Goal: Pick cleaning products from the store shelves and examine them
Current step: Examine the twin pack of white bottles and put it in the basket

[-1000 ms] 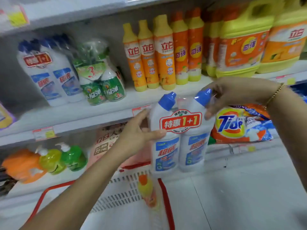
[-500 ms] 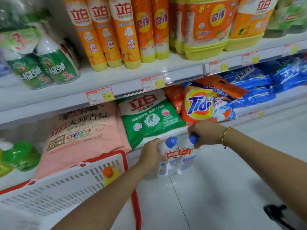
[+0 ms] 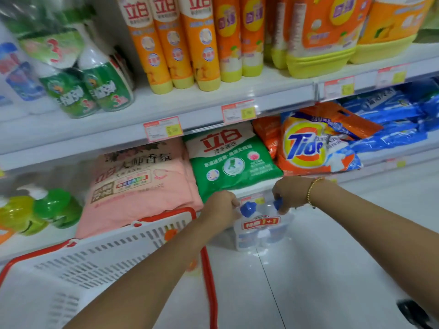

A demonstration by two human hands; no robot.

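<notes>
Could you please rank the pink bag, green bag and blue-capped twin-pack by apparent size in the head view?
1. pink bag
2. green bag
3. blue-capped twin-pack, clearly the smallest
</notes>
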